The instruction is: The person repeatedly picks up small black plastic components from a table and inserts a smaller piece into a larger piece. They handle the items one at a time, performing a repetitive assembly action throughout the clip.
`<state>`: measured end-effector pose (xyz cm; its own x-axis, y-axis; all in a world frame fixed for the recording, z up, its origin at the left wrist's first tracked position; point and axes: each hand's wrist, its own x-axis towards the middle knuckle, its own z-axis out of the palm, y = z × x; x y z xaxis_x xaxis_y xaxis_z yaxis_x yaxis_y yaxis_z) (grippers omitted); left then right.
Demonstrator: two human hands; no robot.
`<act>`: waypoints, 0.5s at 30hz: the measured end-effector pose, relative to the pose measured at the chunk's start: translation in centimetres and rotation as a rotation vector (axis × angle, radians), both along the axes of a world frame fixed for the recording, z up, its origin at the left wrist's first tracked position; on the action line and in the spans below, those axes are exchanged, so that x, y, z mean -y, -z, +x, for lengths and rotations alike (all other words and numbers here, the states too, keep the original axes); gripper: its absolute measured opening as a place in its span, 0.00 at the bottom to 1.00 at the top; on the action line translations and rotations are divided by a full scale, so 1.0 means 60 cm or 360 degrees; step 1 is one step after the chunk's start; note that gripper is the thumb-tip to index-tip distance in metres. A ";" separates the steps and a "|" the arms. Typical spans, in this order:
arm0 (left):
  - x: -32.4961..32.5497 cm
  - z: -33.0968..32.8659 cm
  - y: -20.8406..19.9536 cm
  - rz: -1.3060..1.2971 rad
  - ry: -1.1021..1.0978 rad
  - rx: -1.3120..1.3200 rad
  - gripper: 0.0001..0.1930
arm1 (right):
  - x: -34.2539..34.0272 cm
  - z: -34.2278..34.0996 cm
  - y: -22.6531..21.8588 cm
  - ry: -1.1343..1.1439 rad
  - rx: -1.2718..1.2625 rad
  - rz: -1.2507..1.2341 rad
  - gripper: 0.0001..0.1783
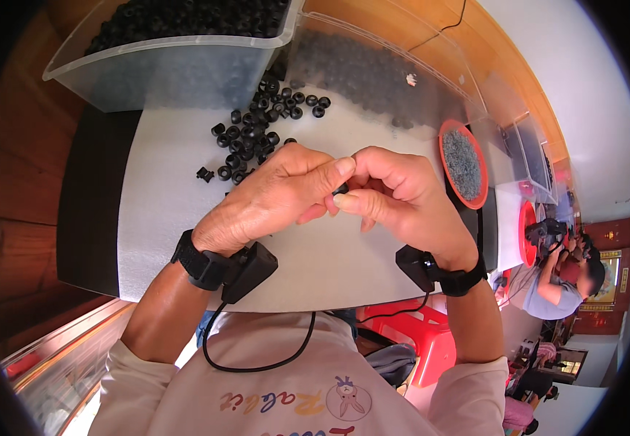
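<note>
My left hand (pixel 275 182) and my right hand (pixel 402 190) meet above the white work surface, fingers closed in pinches. Between their fingertips shows a small black round part (pixel 340 190), mostly covered by the thumbs and fingers. Just beyond my left hand lies a loose pile of black ring-shaped parts (pixel 253 132), with holes through those whose ends face up. One differently shaped black piece (pixel 205 174) sits at the pile's left edge. To the right of my right hand is an orange-red round bowl (pixel 442 149) full of tiny grey pieces (pixel 463 166).
A large clear bin (pixel 169 73) heaped with black parts stands at the far left. Another clear bin (pixel 373 73) runs along the back. A red stool (pixel 424 338) stands beyond the near edge. People (pixel 558 287) sit farther off on the right.
</note>
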<state>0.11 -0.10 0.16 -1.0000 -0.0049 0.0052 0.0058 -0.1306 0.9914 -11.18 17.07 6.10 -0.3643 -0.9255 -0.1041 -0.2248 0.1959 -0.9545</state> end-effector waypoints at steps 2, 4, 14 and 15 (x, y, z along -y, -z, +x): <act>-0.003 0.001 0.006 0.0010 -0.0026 0.0020 0.27 | 0.003 0.004 0.004 0.0047 -0.0034 0.0044 0.07; -0.005 0.002 0.004 0.0015 -0.0055 0.0030 0.27 | 0.004 0.007 0.008 0.0052 -0.0037 0.0016 0.07; 0.001 -0.004 -0.004 0.0382 -0.0077 0.0180 0.28 | 0.007 0.001 0.013 -0.0078 -0.1233 -0.0324 0.12; -0.001 -0.004 -0.004 0.0411 -0.0105 0.0176 0.29 | 0.006 0.002 0.008 -0.0038 -0.1259 -0.0282 0.13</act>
<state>-0.14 -0.03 0.37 -0.9918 -0.0572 -0.1140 -0.0837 -0.3820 0.9204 -11.07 16.73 5.64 -0.2489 -0.9124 0.3249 -0.8484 0.0436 -0.5276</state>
